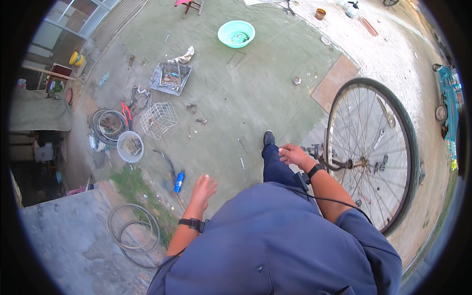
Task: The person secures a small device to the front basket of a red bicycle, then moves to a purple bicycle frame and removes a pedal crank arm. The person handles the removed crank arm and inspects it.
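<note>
My left hand (203, 191) is raised over the ground with its fingers apart, and it holds nothing. Closest to it is a blue bottle (179, 181) standing on the ground beyond. My right hand (293, 155) hovers by my dark trouser leg (277, 164), fingers curled in loosely; nothing shows in them. To the right of that hand stands a bicycle wheel (412, 142), large and spoked, with a black tyre. Its hub (362, 162) joins a dark metal part that reaches toward my right wrist. My right hand is apart from the wheel.
Ahead on the left are a tool tray (156, 81), a wire basket (160, 119), a white bucket (129, 160) and coiled tyres (104, 114). A pale green basin (223, 33) sits far ahead. A wrench (242, 163) lies near my shoe (269, 137). Loose tyres (115, 221) rest at left.
</note>
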### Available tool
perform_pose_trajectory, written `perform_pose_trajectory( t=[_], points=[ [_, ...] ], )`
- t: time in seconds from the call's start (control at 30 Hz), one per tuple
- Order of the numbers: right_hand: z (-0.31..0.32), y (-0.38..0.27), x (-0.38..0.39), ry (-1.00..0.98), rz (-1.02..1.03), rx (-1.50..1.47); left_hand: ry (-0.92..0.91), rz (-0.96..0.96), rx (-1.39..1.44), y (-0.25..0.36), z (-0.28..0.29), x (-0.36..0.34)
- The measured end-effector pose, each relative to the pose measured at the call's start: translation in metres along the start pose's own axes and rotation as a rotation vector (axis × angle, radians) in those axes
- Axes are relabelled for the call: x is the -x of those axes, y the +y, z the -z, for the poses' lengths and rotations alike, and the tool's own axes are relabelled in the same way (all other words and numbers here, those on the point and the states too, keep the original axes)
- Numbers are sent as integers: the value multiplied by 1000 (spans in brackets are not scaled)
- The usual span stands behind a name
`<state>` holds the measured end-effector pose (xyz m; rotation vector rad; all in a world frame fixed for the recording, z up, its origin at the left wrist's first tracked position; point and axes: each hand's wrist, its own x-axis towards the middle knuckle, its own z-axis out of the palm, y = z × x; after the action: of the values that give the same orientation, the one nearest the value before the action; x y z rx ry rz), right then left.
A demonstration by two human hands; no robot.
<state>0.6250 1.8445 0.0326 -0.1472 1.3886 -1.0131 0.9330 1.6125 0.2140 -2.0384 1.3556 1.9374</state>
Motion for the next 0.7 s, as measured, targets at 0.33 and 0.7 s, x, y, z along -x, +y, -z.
perform_pose_trajectory(
  t=[0.33,0.7],
  points=[
    [71,-191,-144,4,38,-145,287,-64,-23,129,1,-63],
    [106,-329,-327,90,96,18,323,29,-55,302,39,-238]
  ],
)
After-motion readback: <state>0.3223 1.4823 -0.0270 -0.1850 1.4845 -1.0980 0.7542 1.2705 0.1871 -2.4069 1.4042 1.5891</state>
